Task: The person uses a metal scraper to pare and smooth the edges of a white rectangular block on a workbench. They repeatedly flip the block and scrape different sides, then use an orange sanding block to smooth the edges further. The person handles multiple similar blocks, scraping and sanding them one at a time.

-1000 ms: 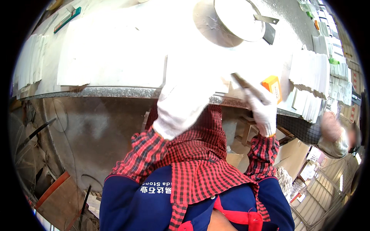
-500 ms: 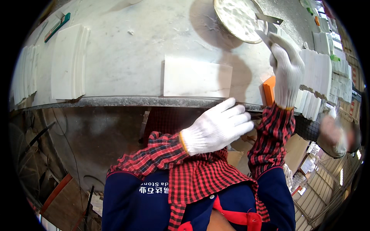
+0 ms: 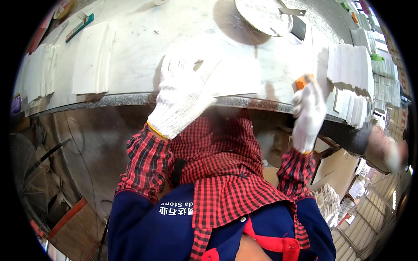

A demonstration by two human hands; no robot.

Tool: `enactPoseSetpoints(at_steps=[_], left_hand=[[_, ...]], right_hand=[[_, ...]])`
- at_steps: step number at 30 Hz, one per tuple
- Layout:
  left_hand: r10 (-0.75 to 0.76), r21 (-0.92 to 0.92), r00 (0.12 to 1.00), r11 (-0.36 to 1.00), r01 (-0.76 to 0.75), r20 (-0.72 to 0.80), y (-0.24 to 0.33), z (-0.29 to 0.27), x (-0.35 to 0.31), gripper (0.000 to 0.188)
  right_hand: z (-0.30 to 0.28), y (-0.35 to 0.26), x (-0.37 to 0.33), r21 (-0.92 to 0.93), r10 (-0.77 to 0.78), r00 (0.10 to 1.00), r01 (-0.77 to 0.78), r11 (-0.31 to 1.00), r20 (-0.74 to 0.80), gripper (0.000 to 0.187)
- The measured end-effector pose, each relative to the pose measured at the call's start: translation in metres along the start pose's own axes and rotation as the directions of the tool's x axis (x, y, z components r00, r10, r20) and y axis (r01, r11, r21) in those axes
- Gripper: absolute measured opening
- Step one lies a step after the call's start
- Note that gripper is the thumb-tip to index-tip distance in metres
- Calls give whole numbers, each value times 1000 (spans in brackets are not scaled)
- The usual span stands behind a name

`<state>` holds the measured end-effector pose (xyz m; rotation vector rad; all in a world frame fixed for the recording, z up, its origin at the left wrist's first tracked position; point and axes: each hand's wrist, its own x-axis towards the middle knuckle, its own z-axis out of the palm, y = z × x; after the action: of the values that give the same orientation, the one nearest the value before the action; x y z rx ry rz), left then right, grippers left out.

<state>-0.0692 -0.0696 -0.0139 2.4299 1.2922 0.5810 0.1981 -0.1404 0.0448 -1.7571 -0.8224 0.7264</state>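
A white rectangular stone tile (image 3: 238, 80) lies along the front edge of the stone-topped table, washed out by glare. My left hand (image 3: 180, 93), in a white knitted glove, is over the tile's left end with thumb and fingers apart. Whether it touches the tile cannot be made out. At the table edge to the right, my gloved right hand (image 3: 310, 115) is closed on an orange block (image 3: 305, 81), its fingers partly covering it. Farther back stands a round pan (image 3: 244, 19) of white paste with a putty knife (image 3: 292, 11) across its rim. A dark flat blade (image 3: 298, 28) lies beside it.
Stacks of white tiles stand at the left (image 3: 91, 61) and the right (image 3: 350, 65). A green tool (image 3: 79, 28) lies at the back left. Another person's arm (image 3: 348, 137) reaches in at the right. A fan (image 3: 28, 165) stands below the table at the left.
My right hand has let go of the putty knife by the pan and come back to the orange block. My left hand has moved left and up over the tile. The view has shifted slightly.
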Motion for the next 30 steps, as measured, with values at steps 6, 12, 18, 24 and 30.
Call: enactPoseSetpoints(at_steps=[6, 12, 18, 24, 30], left_hand=[[-132, 5, 966, 991, 137, -223, 56, 12, -35, 91], [-383, -332, 921, 879, 342, -67, 108, 27, -86, 99], [-265, -847, 805, -164, 505, 531, 124, 34, -102, 56], [-198, -874, 854, -31, 484, 480, 152, 54, -113, 53], [-168, -830, 816, -187, 525, 554, 169, 64, -124, 51]], right_hand=[[12, 52, -95, 265, 442, 788, -577, 772, 429, 44], [40, 81, -95, 419, 346, 835, -523, 742, 429, 38], [-14, 87, -98, 517, 178, 858, -442, 733, 482, 30], [-45, 102, -82, 480, 116, 876, -362, 799, 468, 52], [-54, 114, -72, 378, 160, 930, -286, 880, 330, 54]])
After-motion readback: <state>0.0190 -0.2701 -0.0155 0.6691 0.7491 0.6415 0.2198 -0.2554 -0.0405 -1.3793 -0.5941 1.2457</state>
